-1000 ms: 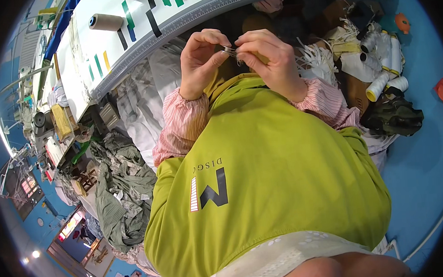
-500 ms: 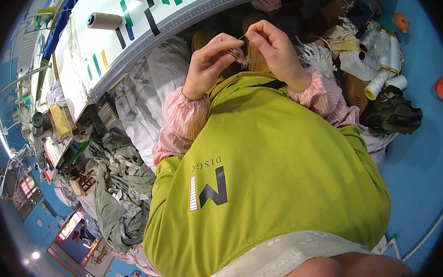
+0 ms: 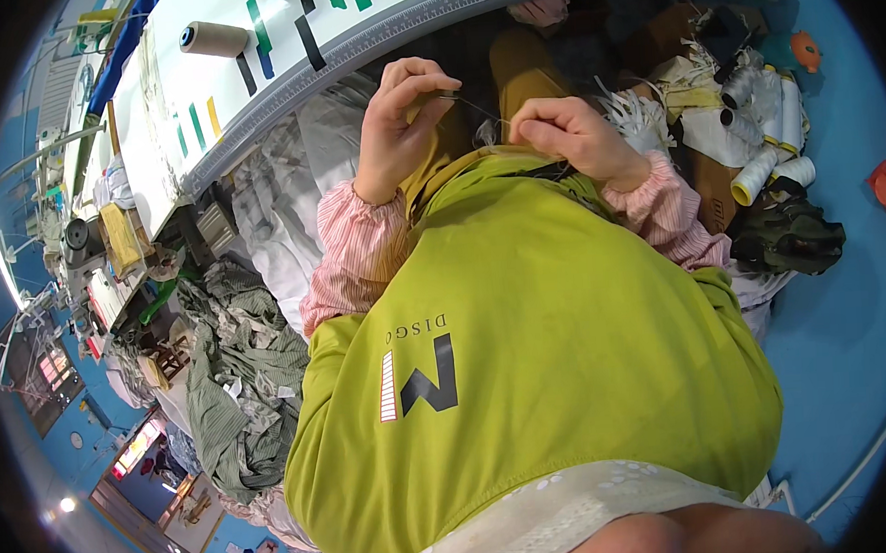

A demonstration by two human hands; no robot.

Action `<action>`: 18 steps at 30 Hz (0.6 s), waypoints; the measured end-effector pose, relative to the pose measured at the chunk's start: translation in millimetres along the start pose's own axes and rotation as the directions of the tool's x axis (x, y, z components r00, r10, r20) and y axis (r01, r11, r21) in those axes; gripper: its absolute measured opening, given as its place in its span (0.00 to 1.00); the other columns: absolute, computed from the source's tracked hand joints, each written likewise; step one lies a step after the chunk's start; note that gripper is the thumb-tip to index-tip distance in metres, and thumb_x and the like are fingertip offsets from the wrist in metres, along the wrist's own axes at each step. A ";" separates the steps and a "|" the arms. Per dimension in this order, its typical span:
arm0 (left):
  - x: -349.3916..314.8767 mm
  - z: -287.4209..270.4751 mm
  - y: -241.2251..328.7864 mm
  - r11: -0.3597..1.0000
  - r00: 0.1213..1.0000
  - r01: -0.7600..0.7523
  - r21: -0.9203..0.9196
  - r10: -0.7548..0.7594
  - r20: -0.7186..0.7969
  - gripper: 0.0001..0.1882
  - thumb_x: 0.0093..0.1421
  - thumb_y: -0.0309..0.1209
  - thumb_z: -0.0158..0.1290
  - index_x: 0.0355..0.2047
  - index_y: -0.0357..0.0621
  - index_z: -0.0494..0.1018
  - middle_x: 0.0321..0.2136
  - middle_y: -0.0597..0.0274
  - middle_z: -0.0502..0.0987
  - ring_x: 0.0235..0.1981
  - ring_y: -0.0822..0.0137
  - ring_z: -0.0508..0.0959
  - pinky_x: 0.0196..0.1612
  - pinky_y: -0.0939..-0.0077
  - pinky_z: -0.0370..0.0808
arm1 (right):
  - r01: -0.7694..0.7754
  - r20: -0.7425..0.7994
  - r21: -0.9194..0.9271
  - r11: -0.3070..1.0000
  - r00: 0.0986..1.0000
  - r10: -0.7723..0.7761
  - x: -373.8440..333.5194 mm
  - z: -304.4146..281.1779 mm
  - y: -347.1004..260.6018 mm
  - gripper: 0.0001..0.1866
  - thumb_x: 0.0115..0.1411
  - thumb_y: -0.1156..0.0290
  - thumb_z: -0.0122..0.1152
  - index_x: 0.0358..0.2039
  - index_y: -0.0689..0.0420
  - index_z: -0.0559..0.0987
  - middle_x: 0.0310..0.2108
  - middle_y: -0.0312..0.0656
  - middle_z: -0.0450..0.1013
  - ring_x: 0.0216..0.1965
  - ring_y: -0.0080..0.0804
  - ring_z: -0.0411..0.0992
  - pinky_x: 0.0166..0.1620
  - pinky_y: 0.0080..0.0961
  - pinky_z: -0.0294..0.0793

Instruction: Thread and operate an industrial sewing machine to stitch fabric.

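Observation:
Over my lap, my left hand [image 3: 400, 121] is raised, with thumb and forefinger pinched on a small dark metal piece [image 3: 451, 97] that looks like a bobbin; the fingers hide most of it. A thin thread [image 3: 481, 109] slants down from it to my right hand [image 3: 574, 134]. That hand is closed, its thumb and forefinger gripping the thread's other end. Striped pink sleeve covers [image 3: 349, 243] reach both wrists. Below the hands lies my yellow-green apron [image 3: 566, 320].
Ahead is a white table [image 3: 370, 30] edged with a ruler, bearing a brown thread cone [image 3: 213, 38] and coloured strips. White thread cones [image 3: 755, 172] and scraps lie at right, beside a dark cloth bundle [image 3: 789, 228]. Crumpled green-grey fabric [image 3: 238, 387] is heaped at left.
My hands have moved apart: the left up and left, the right lower and slightly right. The thread between them is now longer. The metal piece shows less than before.

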State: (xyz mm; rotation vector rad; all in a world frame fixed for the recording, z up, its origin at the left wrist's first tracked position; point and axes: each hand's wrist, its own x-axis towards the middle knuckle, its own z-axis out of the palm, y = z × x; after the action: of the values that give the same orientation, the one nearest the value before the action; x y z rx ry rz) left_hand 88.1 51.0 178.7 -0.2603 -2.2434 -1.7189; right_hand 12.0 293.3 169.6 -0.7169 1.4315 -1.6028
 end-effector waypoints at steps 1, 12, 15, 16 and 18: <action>1.1 -1.5 0.7 0.965 0.999 -0.043 0.260 0.035 0.033 0.12 0.54 0.14 0.58 0.39 0.38 0.78 0.39 0.59 0.75 0.43 0.63 0.76 0.41 0.74 0.76 | -0.001 0.001 -0.001 1.000 1.000 0.001 -3.3 -4.8 -1.4 0.08 0.69 0.69 0.54 0.38 0.60 0.78 0.27 0.27 0.71 0.22 0.09 0.59 0.26 0.12 0.57; 0.9 4.5 -5.4 0.813 0.984 -0.176 0.555 0.125 0.130 0.14 0.50 0.15 0.58 0.38 0.37 0.74 0.40 0.54 0.77 0.41 0.53 0.77 0.45 0.68 0.75 | 0.106 -0.028 -0.534 0.839 0.989 -0.143 -24.4 -19.6 12.8 0.09 0.68 0.72 0.54 0.45 0.60 0.79 0.19 0.28 0.67 0.22 0.16 0.63 0.27 0.18 0.62; 0.1 9.4 -11.3 0.741 0.968 -0.250 0.623 0.173 0.181 0.14 0.48 0.16 0.58 0.37 0.37 0.72 0.38 0.53 0.75 0.40 0.51 0.75 0.43 0.63 0.75 | -0.016 -0.148 -0.185 0.983 0.989 -0.012 -31.5 -27.2 6.1 0.08 0.69 0.71 0.54 0.40 0.61 0.78 0.26 0.32 0.77 0.28 0.21 0.74 0.29 0.19 0.66; 0.2 13.2 -11.6 0.738 0.968 -0.249 0.627 0.178 0.175 0.15 0.47 0.17 0.58 0.36 0.37 0.72 0.37 0.53 0.74 0.39 0.50 0.75 0.42 0.61 0.75 | -0.144 -0.165 0.074 0.987 0.974 0.154 -34.7 -30.9 7.1 0.08 0.70 0.70 0.53 0.36 0.58 0.77 0.34 0.33 0.78 0.35 0.26 0.74 0.44 0.23 0.72; 2.6 20.6 -12.2 0.774 0.970 -0.240 0.587 0.166 0.178 0.13 0.47 0.18 0.58 0.34 0.37 0.71 0.35 0.53 0.73 0.38 0.52 0.74 0.42 0.63 0.73 | 0.115 -0.237 0.195 0.974 0.969 -0.067 -24.1 -20.3 19.4 0.07 0.70 0.68 0.53 0.36 0.56 0.77 0.35 0.32 0.74 0.35 0.25 0.71 0.52 0.27 0.68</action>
State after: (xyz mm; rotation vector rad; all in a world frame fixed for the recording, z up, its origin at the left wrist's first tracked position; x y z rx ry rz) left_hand 79.1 67.5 163.6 -0.4383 -2.5970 -0.8212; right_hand 10.3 324.6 149.8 -0.4940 1.3808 -1.9252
